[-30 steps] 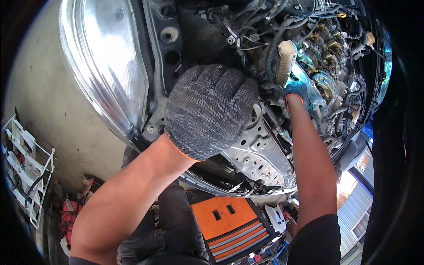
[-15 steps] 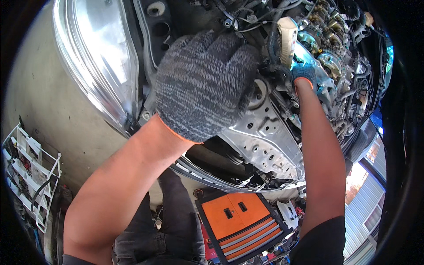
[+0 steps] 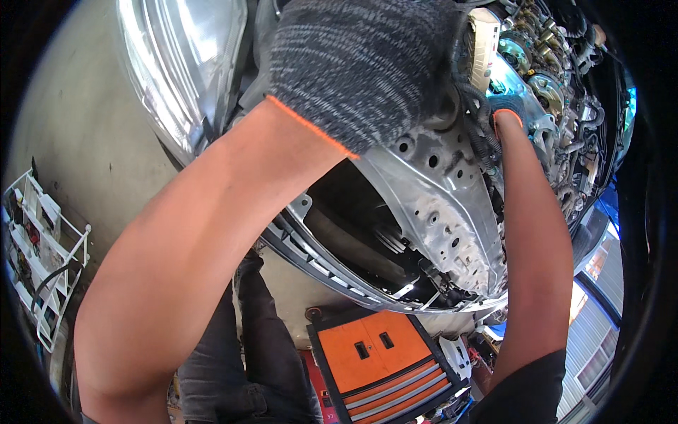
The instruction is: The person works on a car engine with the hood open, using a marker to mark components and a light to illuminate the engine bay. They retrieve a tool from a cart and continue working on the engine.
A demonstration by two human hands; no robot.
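My left hand (image 3: 364,67), in a dark grey knitted glove with an orange cuff, is large and close in view over the front of a car's engine bay. The upper edge of the picture cuts off its fingers, so I cannot make out any grip. Farther right, my right hand (image 3: 508,106), also gloved, reaches down beside the exposed engine (image 3: 547,88). Its fingers are hidden among the parts. Just beyond this hand stands a pale, box-shaped piece (image 3: 484,46), and black corrugated hoses (image 3: 477,116) run to its left.
A clear headlight (image 3: 183,63) is at the upper left. Beneath my hands lies a grey metal panel with holes (image 3: 448,212), bordered by the curved front edge (image 3: 339,275) of the car. An orange tool cabinet (image 3: 374,346) stands below, and a white wire rack (image 3: 46,247) at far left.
My left hand has moved up and slightly right, its fingers passing out of the picture. The whole view has shifted a little; my right hand stays at the engine.
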